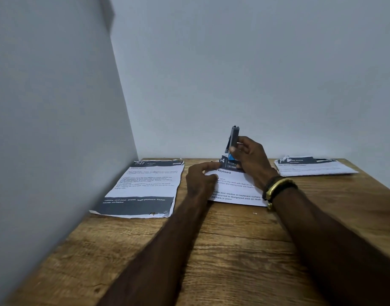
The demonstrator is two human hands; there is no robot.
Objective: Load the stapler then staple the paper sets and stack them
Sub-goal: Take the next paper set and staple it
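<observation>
My right hand [249,155] grips a grey and blue stapler [233,138], its top arm swung upright, over the top edge of a printed paper set [233,188] in the middle of the wooden table [233,250]. My left hand [200,176] rests on the left part of that set, index finger stretched toward the stapler. The hands hide much of the sheet and the stapler's base.
A second paper set [143,186] with dark bands lies at the left, close to the side wall. A third paper set [313,166] lies at the back right near the rear wall. The table's right edge runs past it.
</observation>
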